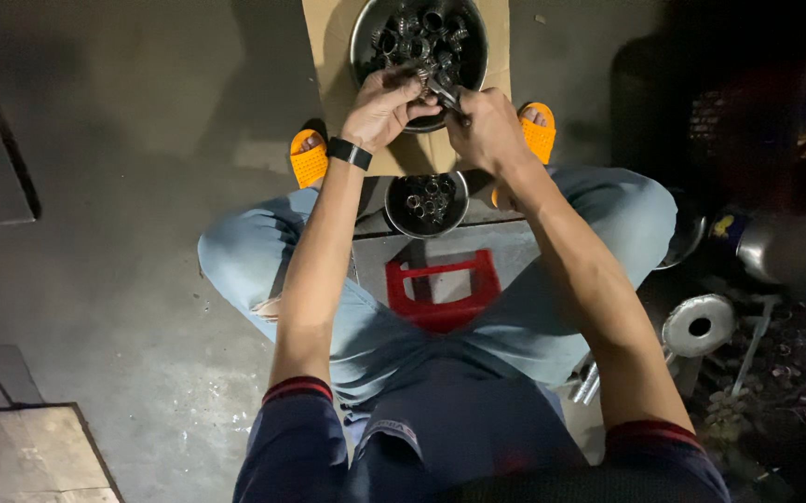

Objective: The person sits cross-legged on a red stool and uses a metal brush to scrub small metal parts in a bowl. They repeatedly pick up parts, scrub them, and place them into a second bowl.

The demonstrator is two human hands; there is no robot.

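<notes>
Sitting low on a red stool, the person wears pale blue jeans and dark sleeves with a red band at each cuff; the stool shows between the thighs, closest to the camera. Just beyond the stool, between the knees, a small metal bowl holds dark ring-shaped metal parts. To the right of that small bowl, well apart on the dim floor, lie a round silvery disc with a hole in its middle and a clutter of other metal pieces too dark to tell apart.

Past the small bowl, both forearms reach forward and meet. The left hand, with a black wristband on its wrist, is curled with the fingertips pinched on a small metal part. The right hand is clenched around the handle of a dark tool, whose tip meets that part just beside the left fingers. What kind of tool it is cannot be told.

Either side of the hands, orange sandals rest on the floor. Beyond the hands, farther from the small bowl, a large metal bowl full of similar ring-shaped parts stands on a sheet of brown cardboard.
</notes>
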